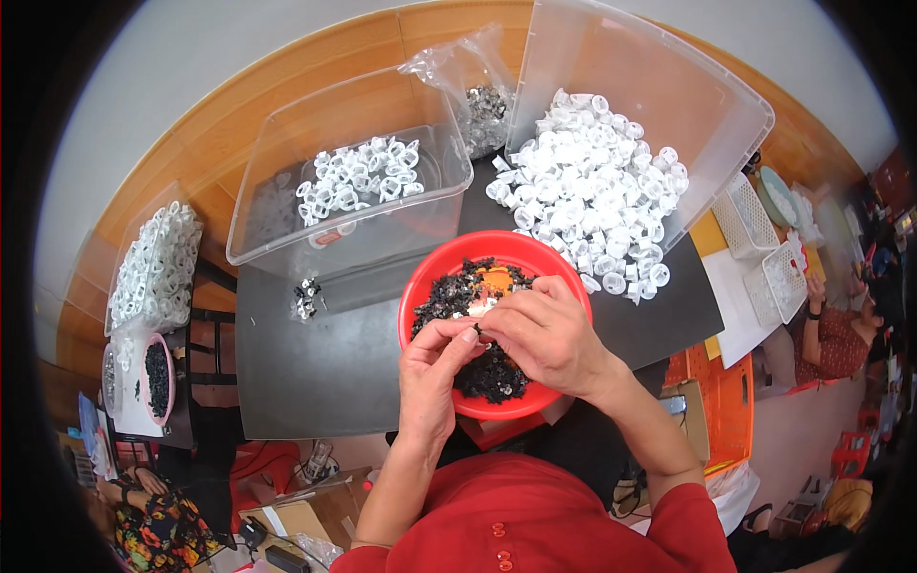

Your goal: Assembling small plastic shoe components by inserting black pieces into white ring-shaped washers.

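Both hands meet over a round red basin (418,272) filled with small black plastic parts (492,377). My left hand (432,377) pinches a tiny dark piece (478,329) between thumb and forefinger. Against that same spot press the closed fingertips of my right hand (549,334); whatever they grip is mostly hidden. A small white part (480,307) shows just behind the fingertips, and I cannot tell whether it is held or lying in the basin. Some orange (497,279) shows among the black parts.
White round plastic parts (592,191) spill from a tipped clear bin (659,86). Another clear bin (253,224) holds white rings (363,177). Nearby are a bag of metal pieces (485,105) and a small metal pile (306,298). An orange crate (731,411) stands lower right; other people sit at both sides.
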Motion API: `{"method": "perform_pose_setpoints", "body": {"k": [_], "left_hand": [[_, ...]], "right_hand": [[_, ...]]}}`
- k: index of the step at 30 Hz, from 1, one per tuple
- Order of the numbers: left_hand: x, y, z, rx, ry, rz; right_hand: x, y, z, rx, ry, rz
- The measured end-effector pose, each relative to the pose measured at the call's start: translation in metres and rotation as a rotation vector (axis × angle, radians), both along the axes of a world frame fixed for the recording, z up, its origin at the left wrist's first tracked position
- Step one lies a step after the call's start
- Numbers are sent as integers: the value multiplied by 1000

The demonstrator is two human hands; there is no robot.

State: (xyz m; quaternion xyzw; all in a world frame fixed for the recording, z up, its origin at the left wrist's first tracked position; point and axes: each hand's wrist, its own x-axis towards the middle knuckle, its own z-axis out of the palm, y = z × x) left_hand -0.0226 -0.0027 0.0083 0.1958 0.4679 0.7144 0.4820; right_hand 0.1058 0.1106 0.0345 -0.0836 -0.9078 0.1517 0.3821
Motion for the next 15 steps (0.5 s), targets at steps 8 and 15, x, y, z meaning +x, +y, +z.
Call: {"method": "perform_pose_setpoints", "body": {"k": [8, 15], "left_hand": [[-4, 0, 6, 53, -280, -103], [-3, -4, 6, -4, -290, -176]], "right_hand": [[4, -12, -1, -197, 7, -66], [3, -27, -4, -301, -13, -134]]}}
